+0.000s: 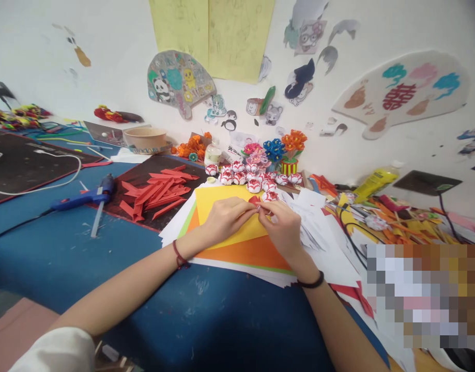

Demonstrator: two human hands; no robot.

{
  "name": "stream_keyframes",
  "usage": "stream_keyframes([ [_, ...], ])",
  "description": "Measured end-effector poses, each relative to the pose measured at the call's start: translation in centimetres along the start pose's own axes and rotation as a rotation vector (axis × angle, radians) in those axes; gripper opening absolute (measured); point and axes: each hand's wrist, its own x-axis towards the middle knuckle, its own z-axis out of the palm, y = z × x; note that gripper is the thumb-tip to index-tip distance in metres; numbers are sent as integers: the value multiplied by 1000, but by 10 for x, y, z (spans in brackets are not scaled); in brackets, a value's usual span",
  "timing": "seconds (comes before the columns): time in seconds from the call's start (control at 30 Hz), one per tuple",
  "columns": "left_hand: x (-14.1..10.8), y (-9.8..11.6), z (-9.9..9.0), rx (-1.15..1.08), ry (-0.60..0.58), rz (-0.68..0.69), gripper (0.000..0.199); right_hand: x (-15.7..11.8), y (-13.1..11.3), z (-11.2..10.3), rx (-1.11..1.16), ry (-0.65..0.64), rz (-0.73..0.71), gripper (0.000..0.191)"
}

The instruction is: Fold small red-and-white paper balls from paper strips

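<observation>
Over the yellow paper sheet (212, 199), my left hand (227, 217) and my right hand (282, 225) meet fingertip to fingertip. Both pinch a small red paper piece (254, 199), mostly covered by the fingers. Just behind them sit several red-and-white folded paper flowers (254, 185). Orange, green and white sheets fan out beneath the yellow one, including an orange sheet (241, 253). To the left, a pile of red folded paper strips (155, 191) lies on a dark mat (113, 204).
A blue glue gun (86, 199) with its cord lies on the blue table (59, 248). Behind stand a round bowl (144, 138), orange paper flowers (193, 148) and a striped flower pot (289, 166). Rightward are loose white papers (334, 243), a yellow bottle (377, 181) and coloured scraps.
</observation>
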Motion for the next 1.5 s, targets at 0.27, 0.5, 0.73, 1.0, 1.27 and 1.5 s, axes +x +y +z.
stream_keyframes([
  [0.27, 4, -1, -6, 45, -25, -28, 20, 1, -1, -1, 81, -3, 84, 19],
  [0.5, 3, -4, -4, 53, -47, -22, 23, 2, -2, -2, 71, -1, 36, 18],
  [0.73, 3, -4, -5, 79, -46, -9, 24, 1, 0, -1, 39, 0, -20, 17],
  [1.0, 3, -6, -5, 55, -67, -5, 25, -1, 3, 0, 54, 9, -52, 16],
  [1.27, 3, -8, -5, 14, -67, -9, 25, 0, 1, 0, 69, 4, -53, 15],
  [1.5, 3, -8, -4, 39, -60, -1, 23, 0, 2, 0, 66, 10, -74, 14],
])
